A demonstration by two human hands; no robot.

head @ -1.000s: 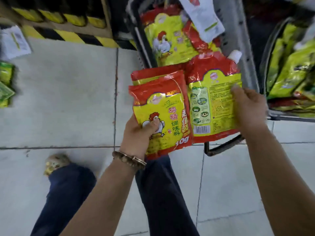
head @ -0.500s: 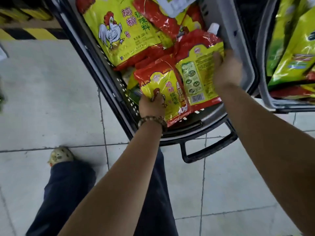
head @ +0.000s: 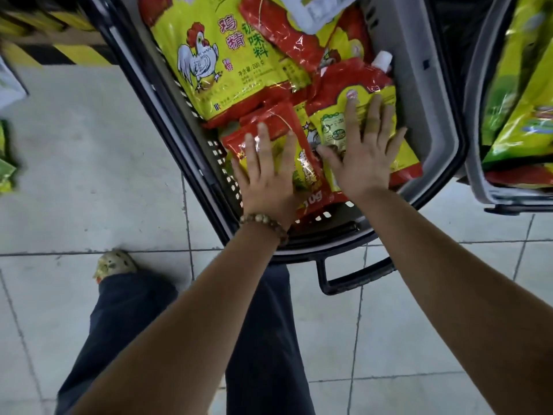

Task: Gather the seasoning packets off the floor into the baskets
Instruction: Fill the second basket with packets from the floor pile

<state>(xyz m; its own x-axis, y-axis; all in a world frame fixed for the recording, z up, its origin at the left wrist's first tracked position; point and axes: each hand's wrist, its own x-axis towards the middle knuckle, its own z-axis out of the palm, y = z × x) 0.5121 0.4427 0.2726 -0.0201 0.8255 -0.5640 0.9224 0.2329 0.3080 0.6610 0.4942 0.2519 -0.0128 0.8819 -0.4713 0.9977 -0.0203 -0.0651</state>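
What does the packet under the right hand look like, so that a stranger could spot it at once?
Start at the dark-rimmed basket on the tiled floor, full of red-and-yellow packets. At its near right end, the right hand lies flat on a pouch. It alone has a white cap at its top corner and shows no rooster.

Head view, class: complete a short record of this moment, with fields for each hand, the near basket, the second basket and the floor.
left hand: flat, fingers straight, resting on small red-and-yellow packet
right hand: flat, fingers spread, resting on spouted pouch
near basket: grey, holds several packets, including large chicken packet
second basket: to the right, holds green packets
floor: tiled; blurred packets at left edge
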